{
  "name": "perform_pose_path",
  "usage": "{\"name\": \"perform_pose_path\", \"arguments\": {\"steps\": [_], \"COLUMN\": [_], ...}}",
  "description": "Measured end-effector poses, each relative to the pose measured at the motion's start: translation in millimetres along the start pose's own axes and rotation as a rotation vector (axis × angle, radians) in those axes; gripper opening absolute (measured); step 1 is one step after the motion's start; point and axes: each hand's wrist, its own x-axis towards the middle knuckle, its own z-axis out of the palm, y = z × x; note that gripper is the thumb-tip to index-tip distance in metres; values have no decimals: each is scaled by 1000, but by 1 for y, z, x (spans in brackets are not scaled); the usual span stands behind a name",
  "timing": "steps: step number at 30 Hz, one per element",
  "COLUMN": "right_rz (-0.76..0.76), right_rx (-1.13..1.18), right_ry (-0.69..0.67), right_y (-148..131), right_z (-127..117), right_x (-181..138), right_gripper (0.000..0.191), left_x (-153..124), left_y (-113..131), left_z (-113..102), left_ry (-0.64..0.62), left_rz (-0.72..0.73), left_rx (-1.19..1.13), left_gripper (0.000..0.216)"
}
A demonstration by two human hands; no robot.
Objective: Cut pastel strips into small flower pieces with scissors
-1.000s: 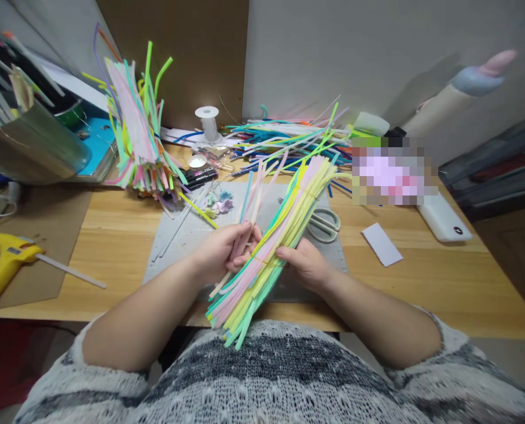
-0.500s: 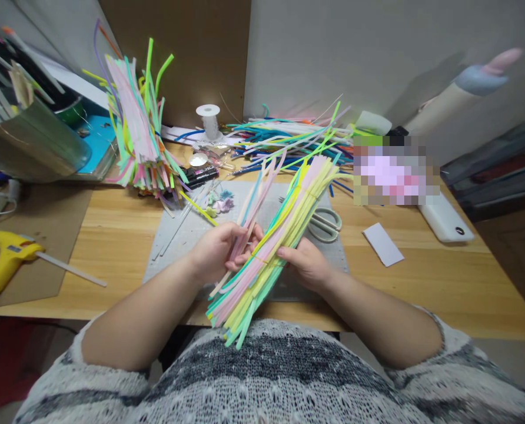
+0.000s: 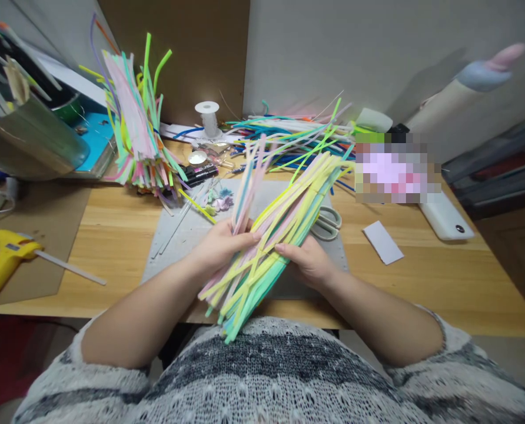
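A thick bundle of pipe cleaners (image 3: 284,229) in yellow, pink and mint green slants across both my hands above the grey cutting mat (image 3: 165,235). My right hand (image 3: 309,259) is closed around its right side, thumb on top. My left hand (image 3: 225,244) grips the left side, its thumb over the bundle. A few pink, cream and blue pipe cleaners (image 3: 250,188) stand up apart from the rest in that hand. Fingers under the bundle are hidden. Behind it, partly covered, are scissors (image 3: 328,224).
A standing bunch of pipe cleaners (image 3: 132,118) is at the back left, a loose pile (image 3: 284,132) at the back. A yellow glue gun (image 3: 9,256) lies left, a white card (image 3: 382,241) right. A wire spool (image 3: 208,121) stands near the wall.
The bundle has rolled in my hands, so more yellow and mint strands face up. My left thumb has moved onto the bundle, and the separate strands now stand more upright.
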Motion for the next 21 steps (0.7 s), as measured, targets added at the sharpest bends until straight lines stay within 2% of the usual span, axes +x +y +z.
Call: {"name": "perform_pose_path", "arguments": {"steps": [9,16,18,21], "right_rz": [55,40,34,-9], "right_rx": [52,63,74,83], "right_ry": [-12,-45,-2,153], "right_y": [-3,-2,-3,-6], "right_z": [2,3,3,3], "right_x": [0,1,1,1], "right_gripper": [41,36,36,33], "left_x": [3,4,1,-2], "left_y": [3,-1,2,6], "left_z": [-4,-8,-7,-8], "left_ry": [-36,-99,-110,-142], "left_rz": [-170,-132,-86,14], "left_rx": [-265,-163,-90,72], "left_gripper": [17,16,21,29]}}
